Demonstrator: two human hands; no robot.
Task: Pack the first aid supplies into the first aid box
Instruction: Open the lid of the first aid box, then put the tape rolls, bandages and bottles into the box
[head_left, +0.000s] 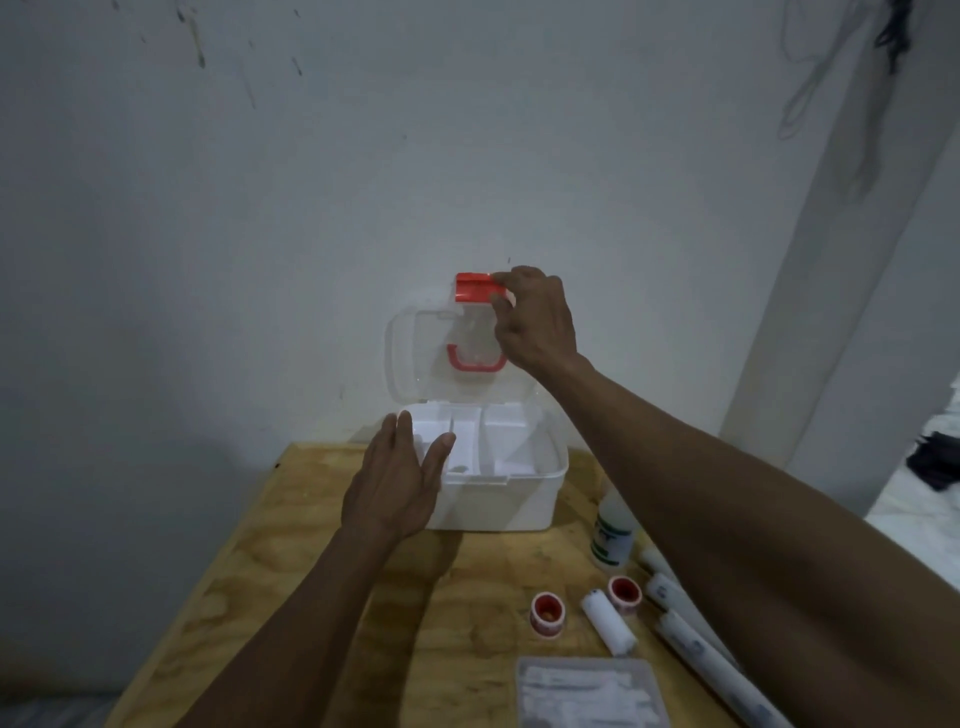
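Note:
A white first aid box (498, 501) stands on the wooden table, its clear lid (415, 356) swung up against the wall. My right hand (535, 325) pinches the red latch (474, 287) at the lid's top edge. Lower down, my left hand (397, 480) lies flat against the box's left front corner, fingers apart. A divided white tray sits inside the box. To the right on the table lie a white bottle (613, 535), two red tape rolls (547, 613), a short bandage roll (608, 623), long wrapped rolls (696, 649) and a clear packet (589, 693).
The plywood table (291, 587) meets a pale wall behind the box. A white pillar (841, 322) rises at the right, with a dark object on the floor beyond it. The table's left edge drops off near my left forearm.

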